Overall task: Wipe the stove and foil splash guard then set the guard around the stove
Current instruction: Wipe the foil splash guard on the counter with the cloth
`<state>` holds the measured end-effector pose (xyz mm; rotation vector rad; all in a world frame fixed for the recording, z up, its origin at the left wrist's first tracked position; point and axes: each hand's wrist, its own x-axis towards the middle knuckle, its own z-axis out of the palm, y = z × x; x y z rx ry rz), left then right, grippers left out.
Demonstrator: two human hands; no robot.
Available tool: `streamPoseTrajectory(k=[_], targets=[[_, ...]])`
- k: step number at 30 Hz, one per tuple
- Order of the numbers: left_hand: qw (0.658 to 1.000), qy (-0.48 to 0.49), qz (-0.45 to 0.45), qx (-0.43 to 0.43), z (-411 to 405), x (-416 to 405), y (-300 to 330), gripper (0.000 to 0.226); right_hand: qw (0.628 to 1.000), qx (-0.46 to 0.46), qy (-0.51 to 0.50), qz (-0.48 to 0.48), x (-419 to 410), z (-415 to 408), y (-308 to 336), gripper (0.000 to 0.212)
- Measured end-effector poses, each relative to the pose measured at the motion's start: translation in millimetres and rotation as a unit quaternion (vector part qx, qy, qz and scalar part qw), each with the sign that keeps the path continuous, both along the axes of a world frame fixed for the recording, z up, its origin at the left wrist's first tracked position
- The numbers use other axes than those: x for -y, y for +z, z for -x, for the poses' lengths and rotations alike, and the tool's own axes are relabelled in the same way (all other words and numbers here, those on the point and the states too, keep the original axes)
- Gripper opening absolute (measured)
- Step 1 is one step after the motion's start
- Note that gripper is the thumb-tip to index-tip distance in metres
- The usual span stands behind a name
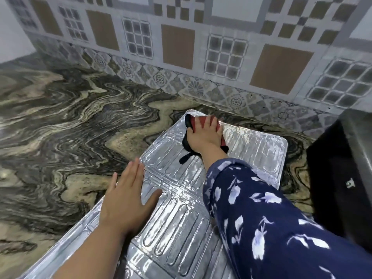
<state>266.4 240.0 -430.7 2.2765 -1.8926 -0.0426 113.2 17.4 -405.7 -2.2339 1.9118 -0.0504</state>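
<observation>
Shiny embossed foil guard [251, 150]; glossy veined stone counter [70, 117]; red cloth [201, 122].

The silver embossed foil splash guard [177, 208] is lying flat and unfolded, running from lower left to right of centre, while the black stove [340, 178] is sitting at the right edge, partly cropped.

Even, fairly bright indoor light. White glare streaks the ribbed foil guard [177, 208] and the glossy marbled counter [66, 121]. Soft shadows lie under both arms. Wide-angle bending curves the tiled wall [181, 37]; the whole picture is slightly soft, edges blurrier.
</observation>
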Motion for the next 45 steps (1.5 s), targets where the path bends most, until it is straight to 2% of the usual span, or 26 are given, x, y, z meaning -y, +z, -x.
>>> streamPoseTrajectory(k=[7, 13, 17, 20, 23, 25, 27, 30, 32, 34, 36, 38, 40, 41, 43, 45], targets=[[1.0, 0.008, -0.005, 0.009, 0.5, 1.6, 1.9, 0.088, 0.984, -0.007, 0.176, 0.014, -30.5, -31.9, -6.7, 0.057], [1.0, 0.012, -0.015, 0.002, 3.6, 0.8, 6.4, 0.088, 0.969, 0.013, 0.246, 0.014, -96.3, 1.1, -5.1, 0.055], [1.0, 0.009, -0.022, -0.004, 2.6, 0.3, 4.1, 0.082, 0.959, 0.038, 0.28, -0.032, -140.2, 32.2, 2.7, 0.051], [0.999, 0.005, -0.051, -0.003, 0.5, 1.8, 8.3, 0.082, 0.953, 0.038, 0.288, -0.081, -159.4, 52.9, 21.2, 0.056], [0.996, 0.023, -0.087, 0.017, 2.5, 9.4, 21.5, 0.078, 0.966, 0.079, 0.231, -0.083, -176.1, 70.2, 37.0, 0.053], [0.999, 0.034, -0.03, -0.01, 15.7, 16.7, 34.1, 0.066, 0.983, 0.124, 0.132, -0.036, -184.4, 78.7, 41.9, 0.049], [0.998, 0.01, 0.018, -0.062, 40.1, 24.0, 45.9, 0.055, 0.995, 0.089, 0.051, 0.007, -191.1, 85.8, 40.2, 0.049], [0.993, -0.058, -0.02, -0.098, 81.7, 26.7, 51.7, 0.051, 1.0, 0.014, -0.018, 0.015, -199.5, 93.0, 30.1, 0.048], [0.992, -0.056, -0.034, -0.109, 97.1, 25.6, 48.8, 0.048, 0.998, 0.018, -0.034, 0.044, -204.8, 94.2, 23.2, 0.043], [0.983, -0.046, -0.012, -0.178, 104.7, 26.4, 50.9, 0.038, 0.992, 0.064, -0.048, 0.097, -205.1, 92.7, 22.7, 0.032], [0.958, -0.04, 0.0, -0.285, 108.8, 28.1, 60.6, 0.035, 0.985, 0.119, -0.062, 0.108, -200.5, 91.9, 28.1, 0.03], [0.937, -0.035, 0.002, -0.348, 109.9, 29.9, 71.8, 0.042, 0.967, 0.228, -0.102, 0.044, -194.3, 92.9, 41.3, 0.028], [0.928, -0.022, 0.009, -0.372, 112.0, 32.0, 88.6, 0.042, 0.928, 0.335, -0.16, -0.006, -185.4, 96.7, 60.8, 0.018], [0.926, -0.018, 0.019, -0.376, 113.3, 35.0, 99.3, 0.041, 0.923, 0.35, -0.163, 0.004, -179.5, 100.4, 72.2, 0.018], [0.919, -0.029, 0.046, -0.391, 118.1, 44.6, 128.3, 0.04, 0.934, 0.334, -0.12, 0.033, -164.1, 108.9, 103.0, 0.025], [0.91, -0.051, 0.083, -0.403, 125.4, 57.3, 166.1, 0.04, 0.936, 0.339, -0.079, 0.054, -148.7, 121.4, 142.2, 0.022]])
